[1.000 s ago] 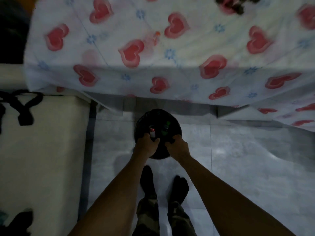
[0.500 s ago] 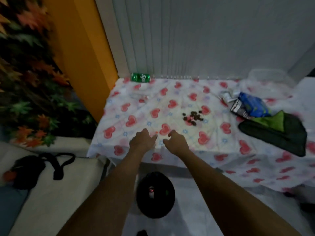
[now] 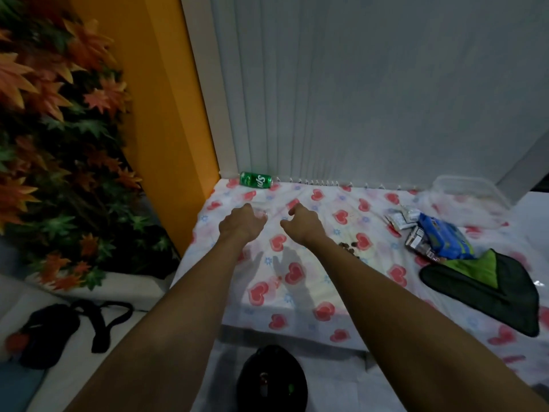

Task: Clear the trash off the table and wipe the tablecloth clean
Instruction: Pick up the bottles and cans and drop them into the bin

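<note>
Head cam: left hand [image 3: 242, 224] and right hand [image 3: 303, 223] hover loosely curled, both empty, over the white heart-print tablecloth [image 3: 371, 281], green soda can [image 3: 256, 180] lying far left.

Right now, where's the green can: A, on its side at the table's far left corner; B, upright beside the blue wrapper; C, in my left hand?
A: the green can lies on its side at the far left corner of the tablecloth.

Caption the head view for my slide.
Left hand and right hand reach over the tablecloth toward the can; wrappers, crumbs nearby.
</note>
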`<action>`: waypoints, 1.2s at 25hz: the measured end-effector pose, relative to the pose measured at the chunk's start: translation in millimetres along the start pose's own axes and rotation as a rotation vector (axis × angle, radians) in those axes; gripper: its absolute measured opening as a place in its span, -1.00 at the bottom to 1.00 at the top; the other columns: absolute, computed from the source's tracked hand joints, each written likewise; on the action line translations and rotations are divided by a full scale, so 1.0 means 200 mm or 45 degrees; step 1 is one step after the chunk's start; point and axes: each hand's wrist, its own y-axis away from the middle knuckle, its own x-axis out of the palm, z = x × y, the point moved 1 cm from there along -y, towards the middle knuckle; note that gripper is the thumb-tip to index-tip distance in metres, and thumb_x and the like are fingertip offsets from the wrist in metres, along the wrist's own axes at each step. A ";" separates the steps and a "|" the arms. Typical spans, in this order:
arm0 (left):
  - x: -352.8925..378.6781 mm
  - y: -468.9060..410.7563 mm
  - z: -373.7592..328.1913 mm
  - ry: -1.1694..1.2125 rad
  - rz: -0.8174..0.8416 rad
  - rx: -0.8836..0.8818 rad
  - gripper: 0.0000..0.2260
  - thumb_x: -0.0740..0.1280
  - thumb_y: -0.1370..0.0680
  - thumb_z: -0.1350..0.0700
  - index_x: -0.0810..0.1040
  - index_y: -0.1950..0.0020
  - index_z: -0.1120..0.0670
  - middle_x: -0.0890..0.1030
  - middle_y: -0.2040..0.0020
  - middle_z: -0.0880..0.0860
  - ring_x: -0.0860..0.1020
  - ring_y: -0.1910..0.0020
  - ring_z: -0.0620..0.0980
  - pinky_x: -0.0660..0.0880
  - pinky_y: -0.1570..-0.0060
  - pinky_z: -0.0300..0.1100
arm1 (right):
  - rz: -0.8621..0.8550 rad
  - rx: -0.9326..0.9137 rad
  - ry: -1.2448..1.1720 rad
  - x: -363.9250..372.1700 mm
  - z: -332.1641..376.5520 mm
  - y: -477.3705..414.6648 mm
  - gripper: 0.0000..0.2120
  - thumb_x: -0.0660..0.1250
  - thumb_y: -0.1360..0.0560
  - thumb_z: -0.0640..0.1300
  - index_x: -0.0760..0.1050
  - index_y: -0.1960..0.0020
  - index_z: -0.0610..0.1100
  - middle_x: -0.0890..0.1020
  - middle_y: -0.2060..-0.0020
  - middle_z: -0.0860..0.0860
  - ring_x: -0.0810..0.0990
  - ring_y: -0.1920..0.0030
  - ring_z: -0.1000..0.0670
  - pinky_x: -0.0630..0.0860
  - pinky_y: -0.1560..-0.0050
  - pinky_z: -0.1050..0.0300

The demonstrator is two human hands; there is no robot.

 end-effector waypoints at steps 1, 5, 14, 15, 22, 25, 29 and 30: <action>0.00 -0.08 0.01 0.001 0.004 -0.004 -0.42 0.16 -0.62 -0.30 0.34 -0.54 0.00 0.44 -0.52 0.07 0.49 -0.40 0.15 0.47 -0.30 -0.03 | 0.010 0.010 0.007 0.02 0.01 -0.09 -0.62 0.32 -0.56 0.01 0.44 -0.30 -0.14 0.60 -0.19 -0.11 0.59 -0.09 -0.10 0.56 -0.09 0.02; 0.04 -0.53 0.09 -0.049 0.094 0.052 -0.40 0.19 -0.63 -0.27 0.25 -0.59 -0.01 0.41 -0.54 0.08 0.47 -0.42 0.17 0.47 -0.33 0.02 | 0.048 0.066 0.067 0.17 0.01 -0.52 -0.62 0.33 -0.57 0.01 0.42 -0.31 -0.14 0.59 -0.20 -0.10 0.57 -0.06 -0.07 0.57 -0.09 0.04; 0.26 -1.62 0.30 -0.348 0.420 0.504 -0.12 0.46 -0.30 -0.44 0.39 -0.49 -0.02 0.48 -0.43 0.08 0.46 -0.38 0.16 0.40 -0.38 0.14 | 0.046 0.175 0.323 0.48 0.09 -1.66 -0.52 0.42 -0.50 -0.03 0.40 -0.32 -0.19 0.58 -0.17 -0.21 0.58 -0.15 -0.23 0.55 -0.09 -0.05; 0.27 -1.68 0.32 -0.438 0.486 0.649 -0.01 0.49 -0.22 -0.47 0.36 -0.52 -0.02 0.46 -0.45 0.09 0.44 -0.40 0.17 0.37 -0.40 0.15 | 0.034 0.168 0.358 0.50 0.09 -1.75 -0.49 0.44 -0.48 -0.02 0.39 -0.34 -0.19 0.56 -0.18 -0.22 0.55 -0.18 -0.26 0.54 -0.12 -0.09; 0.43 -1.83 0.42 -0.554 0.732 0.869 -0.09 0.63 -0.23 -0.19 0.39 -0.51 0.01 0.50 -0.36 0.15 0.52 -0.31 0.16 0.52 -0.28 0.14 | 0.141 0.095 0.504 0.70 0.03 -2.08 -0.40 0.52 -0.39 0.08 0.42 -0.34 -0.06 0.55 -0.17 -0.17 0.52 -0.16 -0.25 0.53 -0.19 -0.15; 0.45 -1.85 0.43 -0.460 0.739 0.866 -0.30 0.62 -0.27 -0.06 0.51 -0.38 0.01 0.55 -0.23 0.12 0.57 -0.19 0.16 0.57 -0.16 0.10 | 0.158 0.083 0.507 0.75 0.00 -2.12 -0.45 0.52 -0.39 0.05 0.43 -0.31 -0.02 0.57 -0.14 -0.16 0.53 -0.13 -0.24 0.55 -0.16 -0.14; 0.45 -1.85 0.44 -0.438 0.765 0.840 -0.33 0.61 -0.32 -0.03 0.50 -0.39 0.02 0.55 -0.25 0.08 0.57 -0.19 0.12 0.57 -0.16 0.06 | 0.157 0.051 0.512 0.75 0.01 -2.09 -0.49 0.53 -0.40 0.03 0.46 -0.28 -0.04 0.58 -0.08 -0.16 0.57 -0.06 -0.20 0.60 -0.09 -0.14; 0.44 -1.83 0.44 -0.443 0.768 0.827 -0.32 0.60 -0.33 -0.05 0.48 -0.41 0.01 0.54 -0.29 0.07 0.56 -0.23 0.11 0.55 -0.19 0.04 | 0.151 0.041 0.508 0.73 0.01 -2.06 -0.50 0.52 -0.41 0.02 0.46 -0.27 -0.06 0.58 -0.06 -0.16 0.58 -0.05 -0.20 0.61 -0.08 -0.14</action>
